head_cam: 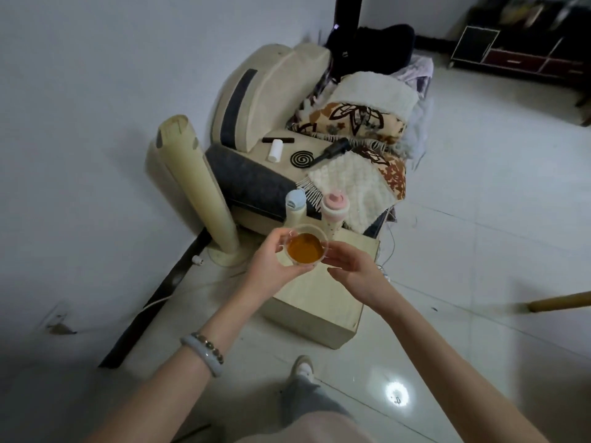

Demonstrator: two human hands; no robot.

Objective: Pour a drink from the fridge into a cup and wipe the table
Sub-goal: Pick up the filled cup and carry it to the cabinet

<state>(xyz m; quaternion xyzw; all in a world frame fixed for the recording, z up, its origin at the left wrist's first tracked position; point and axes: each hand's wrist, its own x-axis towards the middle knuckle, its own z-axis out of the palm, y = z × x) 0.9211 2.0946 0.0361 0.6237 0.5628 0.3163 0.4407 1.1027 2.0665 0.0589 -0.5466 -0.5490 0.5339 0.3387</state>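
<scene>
A clear plastic cup (pixel 303 247) holds an amber drink, seen from above. My left hand (pixel 271 266) cups it from the left and below. My right hand (pixel 351 270) touches its right rim with the fingertips. The cup hangs just above the far part of a small cream table (pixel 319 298). Behind the cup stand two bottles on the table: one with a pale blue cap (pixel 295 204) and one with a pink cap (pixel 334 207). No cloth is in view.
A cream tower fan (pixel 195 183) stands left of the table. Behind it is a sofa (pixel 256 123) piled with blankets, a white roll, a black coil and a brush. A dark cabinet (pixel 524 46) stands far right. A wooden stick (pixel 559 302) pokes in at right.
</scene>
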